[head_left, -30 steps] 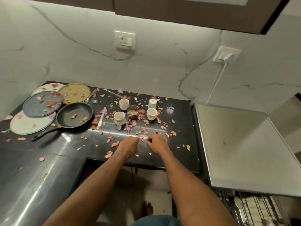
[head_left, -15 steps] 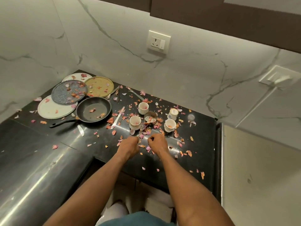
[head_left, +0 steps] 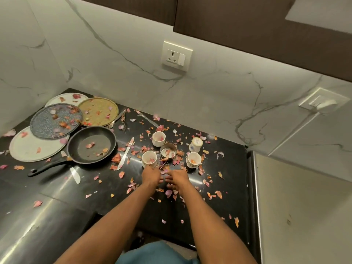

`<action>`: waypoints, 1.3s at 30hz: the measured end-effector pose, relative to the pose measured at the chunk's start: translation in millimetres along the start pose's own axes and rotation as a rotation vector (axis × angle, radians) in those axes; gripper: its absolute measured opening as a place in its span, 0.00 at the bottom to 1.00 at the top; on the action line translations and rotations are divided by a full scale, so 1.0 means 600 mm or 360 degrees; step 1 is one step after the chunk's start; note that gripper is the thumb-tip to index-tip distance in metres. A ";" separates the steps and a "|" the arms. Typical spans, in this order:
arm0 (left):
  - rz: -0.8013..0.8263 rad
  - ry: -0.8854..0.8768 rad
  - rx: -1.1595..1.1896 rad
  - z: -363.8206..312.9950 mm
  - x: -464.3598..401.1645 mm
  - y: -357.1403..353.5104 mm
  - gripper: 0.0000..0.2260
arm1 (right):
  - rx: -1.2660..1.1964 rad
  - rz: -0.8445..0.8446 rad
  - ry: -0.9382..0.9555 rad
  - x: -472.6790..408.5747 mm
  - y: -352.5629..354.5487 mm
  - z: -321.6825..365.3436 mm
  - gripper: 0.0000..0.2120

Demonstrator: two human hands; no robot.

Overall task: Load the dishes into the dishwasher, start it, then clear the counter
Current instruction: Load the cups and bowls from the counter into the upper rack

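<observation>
Wall socket [head_left: 176,55] on marble backsplash [head_left: 114,73]; dark cabinets [head_left: 247,21] above.

Both forearms are bare from the lower edge of the view up to the wrists, with no sleeve, watch, bracelet or ring showing on either. The left hand [head_left: 151,175] and the right hand [head_left: 178,179] are bare as well, without gloves. Near the bottom edge, between the two arms, a rounded patch of blue-teal woven cloth [head_left: 152,253] shows, a piece of the person's clothing whose cut cannot be told from this small part.
</observation>
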State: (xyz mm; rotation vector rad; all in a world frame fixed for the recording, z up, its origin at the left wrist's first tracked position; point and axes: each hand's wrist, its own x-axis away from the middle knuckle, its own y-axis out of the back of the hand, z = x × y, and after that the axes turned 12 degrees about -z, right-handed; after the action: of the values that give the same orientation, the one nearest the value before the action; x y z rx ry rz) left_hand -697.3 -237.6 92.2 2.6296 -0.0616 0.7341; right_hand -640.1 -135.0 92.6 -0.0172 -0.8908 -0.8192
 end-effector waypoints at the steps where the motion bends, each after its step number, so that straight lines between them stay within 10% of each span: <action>1: 0.0046 0.0080 0.0068 -0.002 -0.004 -0.003 0.06 | -0.0001 -0.0021 -0.0015 -0.006 0.002 0.000 0.06; 15: 0.0433 0.0674 0.0580 -0.042 -0.001 -0.017 0.09 | -0.0233 -0.0078 -0.0069 -0.009 -0.010 0.020 0.12; 39: 0.1296 0.0313 0.0602 -0.035 0.043 0.040 0.06 | -0.1366 0.0284 0.0054 0.065 0.027 0.018 0.11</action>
State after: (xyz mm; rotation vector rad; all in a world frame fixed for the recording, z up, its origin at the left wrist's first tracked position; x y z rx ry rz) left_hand -689.1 -249.5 130.3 2.8315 -1.0770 1.3661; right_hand -623.1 -144.2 131.7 -0.8183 -0.4425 -0.9754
